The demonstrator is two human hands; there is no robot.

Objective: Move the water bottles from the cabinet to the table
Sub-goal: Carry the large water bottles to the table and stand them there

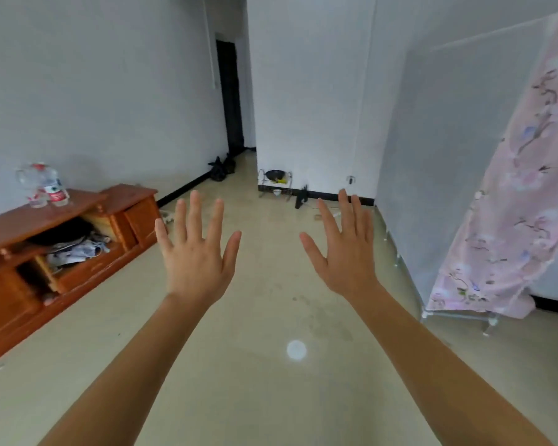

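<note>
Nearest the camera, two bare forearms reach forward over the pale glossy tiled floor (271, 397). The left hand (197, 259) and the right hand (345, 255) are raised side by side with their backs to the camera. All the fingers (194, 214) are straight and spread wide, holding nothing. This looks like a ready pose before any reach, not a grasp, so I judge the carrying not yet begun. Between the forearms a small round bright spot (296, 350) shows on the floor. To the left and farther off, a low orange-brown wooden cabinet (23, 220) stands against the white wall. The clear plastic water bottles with red labels and a red cap (44, 185) stand upright in a tight cluster on its top, toward the back edge by the wall. They are too blurred to count, and both hands are well apart from them. Below them an open compartment holds a jumble of dark and pale clutter (74, 249). To the right hangs a pink floral fabric wardrobe cover (512, 204) on a white frame. Farther back, a small wire rack with a dark bowl (275, 183) sits at the foot of the wall, near black bags (221, 169) and a dark doorway (229, 98). No table is in view. The floor between the hands and the cabinet looks free of obstacles.
</note>
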